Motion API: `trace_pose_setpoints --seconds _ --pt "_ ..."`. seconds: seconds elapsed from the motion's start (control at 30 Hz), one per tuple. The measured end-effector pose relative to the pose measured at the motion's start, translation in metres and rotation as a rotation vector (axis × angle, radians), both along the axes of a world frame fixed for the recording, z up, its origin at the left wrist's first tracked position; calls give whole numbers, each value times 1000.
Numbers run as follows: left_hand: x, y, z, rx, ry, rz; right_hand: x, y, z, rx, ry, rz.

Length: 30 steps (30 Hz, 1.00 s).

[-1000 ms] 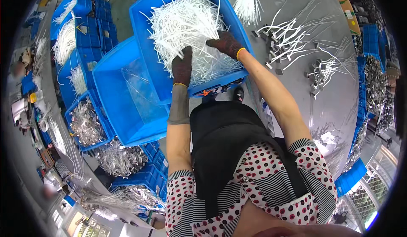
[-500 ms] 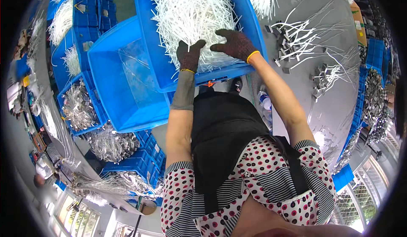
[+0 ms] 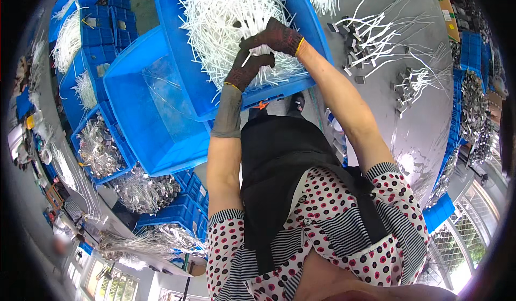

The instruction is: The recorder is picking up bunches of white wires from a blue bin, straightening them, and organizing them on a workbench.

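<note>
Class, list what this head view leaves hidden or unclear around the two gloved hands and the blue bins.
- Left hand: fingers' grip blocked by its glove back.
- Right hand: fingertips buried in white strips.
- Big blue bin: far end cut off by top edge.
- Metal parts in the left bin: too small.

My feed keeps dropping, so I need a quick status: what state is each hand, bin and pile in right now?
Left hand: gloved, closed on white strips.
Right hand: gloved, closed on the same strips, just above the left.
White strips: loose tangled heap.
Blue bin: open, filled with the strips.
Second blue bin: open, almost empty, clear plastic inside.
Grey table: scattered with strips and small metal parts.
</note>
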<state>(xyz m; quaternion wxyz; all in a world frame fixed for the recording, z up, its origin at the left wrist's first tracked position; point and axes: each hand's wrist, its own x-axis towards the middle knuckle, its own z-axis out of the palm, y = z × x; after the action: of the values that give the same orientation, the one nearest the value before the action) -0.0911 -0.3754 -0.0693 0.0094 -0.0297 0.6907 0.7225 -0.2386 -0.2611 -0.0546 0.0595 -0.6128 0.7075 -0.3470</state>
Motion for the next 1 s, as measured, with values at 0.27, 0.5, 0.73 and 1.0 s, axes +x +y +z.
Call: trace_pose_setpoints --seconds 0.27,0.5,0.73,1.0 --pt "-31 19 -6 -212 -132 278 -13 -16 -8 -263 -925 -288" --pt "-33 11 -2 -381 -57 327 2 -34 33 -337 -1389 -681" --pt "-28 21 -13 -205 -148 456 -35 -4 16 -228 -338 -757" --pt "-5 -21 -74 -357 -523 434 -52 -7 109 -866 -1164 -924"
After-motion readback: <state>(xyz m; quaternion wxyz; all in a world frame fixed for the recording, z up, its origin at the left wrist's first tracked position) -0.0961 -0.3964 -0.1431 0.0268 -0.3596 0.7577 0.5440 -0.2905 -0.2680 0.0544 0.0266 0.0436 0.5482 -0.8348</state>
